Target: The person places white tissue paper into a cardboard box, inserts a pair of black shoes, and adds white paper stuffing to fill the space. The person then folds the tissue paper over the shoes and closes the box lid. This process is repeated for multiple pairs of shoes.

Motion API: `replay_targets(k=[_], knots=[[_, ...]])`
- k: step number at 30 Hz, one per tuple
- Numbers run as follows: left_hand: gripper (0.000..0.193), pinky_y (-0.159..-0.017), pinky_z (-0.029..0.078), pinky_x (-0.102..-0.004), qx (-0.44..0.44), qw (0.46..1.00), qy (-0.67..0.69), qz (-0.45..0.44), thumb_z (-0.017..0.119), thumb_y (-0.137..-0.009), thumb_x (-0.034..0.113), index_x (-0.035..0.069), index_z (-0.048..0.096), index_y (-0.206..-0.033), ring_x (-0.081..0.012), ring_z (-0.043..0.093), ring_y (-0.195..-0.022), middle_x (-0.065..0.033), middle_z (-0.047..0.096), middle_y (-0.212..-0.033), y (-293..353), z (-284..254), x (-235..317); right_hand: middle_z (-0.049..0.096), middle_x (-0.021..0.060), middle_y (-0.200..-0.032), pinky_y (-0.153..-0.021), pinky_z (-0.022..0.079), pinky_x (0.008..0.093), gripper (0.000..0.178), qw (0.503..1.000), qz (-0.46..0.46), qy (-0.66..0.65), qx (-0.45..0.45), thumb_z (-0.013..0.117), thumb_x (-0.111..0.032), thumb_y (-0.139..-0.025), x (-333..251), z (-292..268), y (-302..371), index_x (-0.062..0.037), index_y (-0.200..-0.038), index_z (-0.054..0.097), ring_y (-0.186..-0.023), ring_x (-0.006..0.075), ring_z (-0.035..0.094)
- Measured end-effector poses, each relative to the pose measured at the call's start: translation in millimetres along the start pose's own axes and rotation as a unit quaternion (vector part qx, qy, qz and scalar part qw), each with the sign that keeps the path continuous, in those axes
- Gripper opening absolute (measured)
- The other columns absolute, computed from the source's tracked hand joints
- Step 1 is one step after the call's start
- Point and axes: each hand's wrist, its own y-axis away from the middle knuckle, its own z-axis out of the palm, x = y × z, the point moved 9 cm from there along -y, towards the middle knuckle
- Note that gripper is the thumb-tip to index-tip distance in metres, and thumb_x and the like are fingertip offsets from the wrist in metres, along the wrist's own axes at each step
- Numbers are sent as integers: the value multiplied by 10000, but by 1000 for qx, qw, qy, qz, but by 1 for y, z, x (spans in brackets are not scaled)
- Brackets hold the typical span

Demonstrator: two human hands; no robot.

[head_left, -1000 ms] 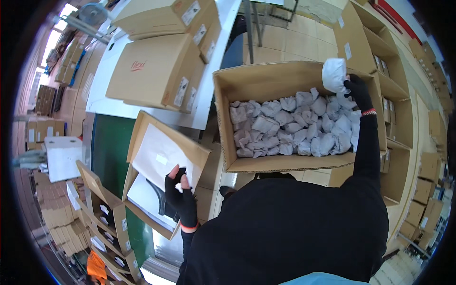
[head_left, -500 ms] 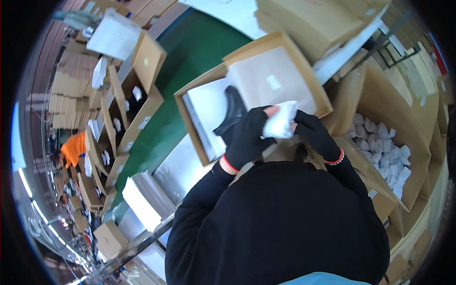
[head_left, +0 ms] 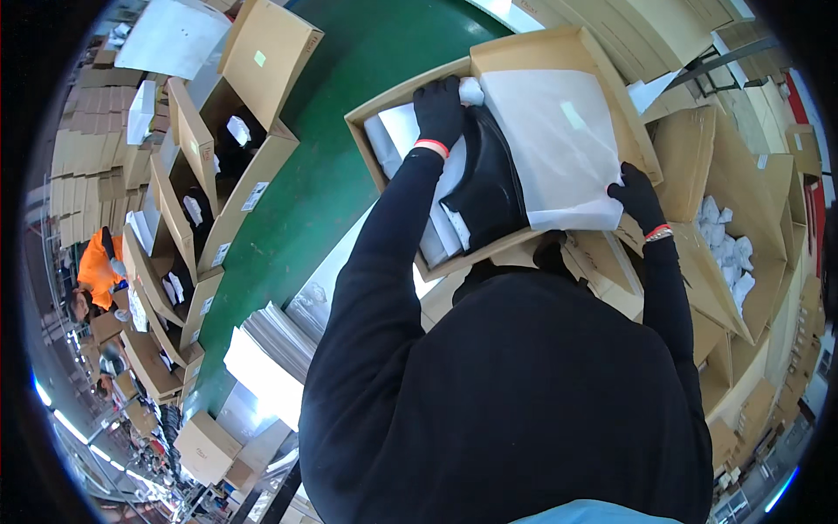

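A black boot (head_left: 491, 179) lies on its side on white paper inside an open cardboard box (head_left: 576, 51). At the far end of the boot, my left hand (head_left: 439, 112), in a black glove with bare fingertips, reaches in with bent fingers. Its thumb side is against a white paper wad (head_left: 471, 91); the grip is partly hidden. My right hand (head_left: 637, 196), gloved alike, pinches the near right corner of a white tissue sheet (head_left: 559, 148) lying over the lid side. A pale sticker (head_left: 573, 113) shows on the sheet.
To my right stands a large carton (head_left: 759, 262) of white paper wads (head_left: 724, 253). Several open boxes (head_left: 253, 183) with dark footwear line the green surface (head_left: 323, 157) on the left. A paper stack (head_left: 271, 358) lies near my left elbow; a person in orange (head_left: 98, 266) is beyond.
My hands have parted. The left has moved with the white wad to the boot's far end in the box, and the right has gone to the tissue sheet's corner. The view has shifted.
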Motion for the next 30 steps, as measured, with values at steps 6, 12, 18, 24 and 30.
replay_targets(k=[6,12,18,24,30], knots=[[388,-822,389,-491,-48,998,-29,-24,646,-795,341,179,628,-1147,-305,557,-972,-98,577,-1068,11,-17,-7,562,164,-1270,-966,422,293,622,958,-35,-279,-64,702,-153,-816,-142,15,51,83,-1332,447,-1127,169,534],[539,-851,462,-345,74,920,380,61,646,-869,238,43,468,-1340,-218,587,-985,-146,578,-1214,66,-202,32,507,294,-1296,-986,405,368,696,936,-249,-181,-171,671,-231,-839,-218,165,80,82,-1376,358,-1179,346,529],[616,-1052,235,-604,-136,981,-13,139,659,-789,442,132,516,-1301,-317,409,-1291,-112,520,-1288,153,-130,10,647,134,-989,-853,474,361,542,842,-294,-114,-437,677,-168,-816,-261,233,147,-8,-1299,487,-928,229,626],[566,-1065,244,-580,-33,996,-67,51,745,-660,326,152,585,-1175,-304,421,-1265,-101,500,-1284,172,-173,-15,551,209,-1209,-954,414,427,588,892,-340,29,-296,689,-412,-817,-214,204,127,18,-1198,563,-1161,339,493],[400,-1014,323,-519,-154,972,14,179,734,-556,252,162,647,-936,-240,531,-1046,-49,595,-947,225,-145,22,486,266,-1312,-970,415,441,675,860,-411,70,-294,683,-468,-811,-223,226,134,32,-1241,536,-1195,390,483]])
